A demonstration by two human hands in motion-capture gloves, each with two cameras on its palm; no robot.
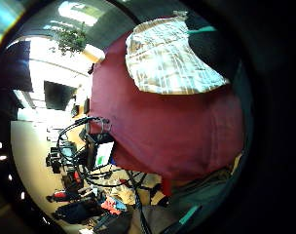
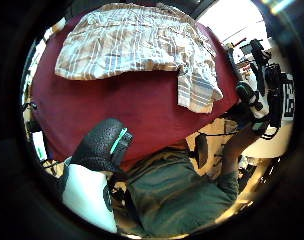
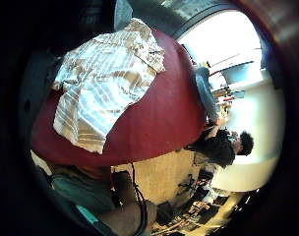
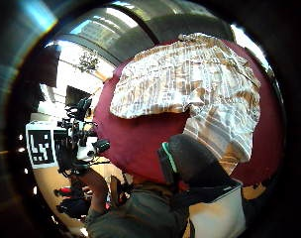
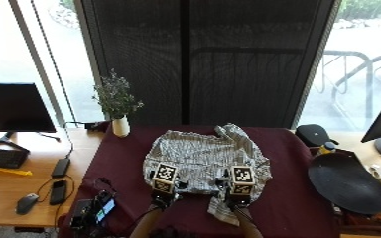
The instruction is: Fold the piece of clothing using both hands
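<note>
One piece of clothing, a pale striped shirt (image 5: pixel 204 158), lies spread and rumpled at the centre of a worktop (image 5: pixel 296 198) covered in dark red cloth. One sleeve trails toward six o'clock, near the person's edge. Two black-gloved hands hover at the shirt's near hem: the left hand (image 5: pixel 164 191) at seven o'clock of the garment, the right hand (image 5: pixel 238 193) at five o'clock. I cannot tell whether either hand's fingers are open or curled. One white vase (image 5: pixel 120 126) holding a leafy sprig stands at ten o'clock on the worktop.
</note>
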